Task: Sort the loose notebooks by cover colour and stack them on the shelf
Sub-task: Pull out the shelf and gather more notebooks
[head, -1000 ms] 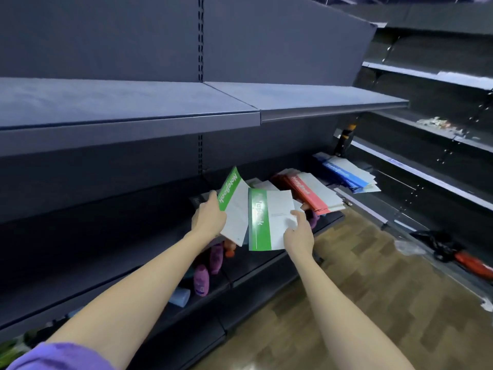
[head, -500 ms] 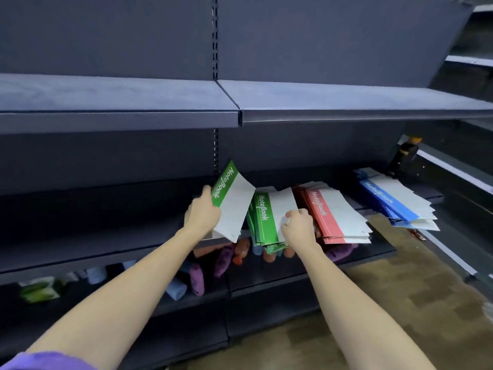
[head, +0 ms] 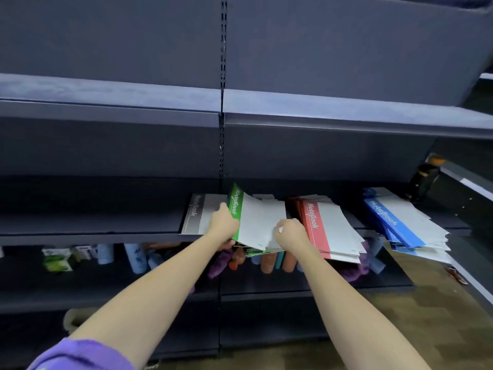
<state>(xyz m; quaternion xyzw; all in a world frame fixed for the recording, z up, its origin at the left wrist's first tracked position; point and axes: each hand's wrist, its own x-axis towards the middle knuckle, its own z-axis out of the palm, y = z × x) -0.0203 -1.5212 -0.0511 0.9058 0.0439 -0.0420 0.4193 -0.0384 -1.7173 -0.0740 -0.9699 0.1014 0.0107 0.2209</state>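
Note:
My left hand (head: pixel 223 225) grips a green-spined notebook (head: pixel 256 218) by its left edge and holds it tilted over the green stack (head: pixel 254 251) on the middle shelf (head: pixel 90 231). My right hand (head: pixel 289 233) has curled fingers on the lower right corner of the same notebook. A grey notebook (head: pixel 198 217) lies flat to the left. A red stack (head: pixel 330 231) sits to the right, and a blue stack (head: pixel 400 225) lies farther right.
Bottles and small cartons (head: pixel 106 256) crowd the lower shelf under the notebooks. A dark bottle (head: pixel 424 177) stands at the right end. The upper shelf (head: pixel 346 118) overhangs the work area. Wooden floor (head: pixel 426 316) shows at lower right.
The view has swung left and closer to the shelf. My right hand has put its green notebook down on the green stack, and my left hand has brought the other green notebook over it.

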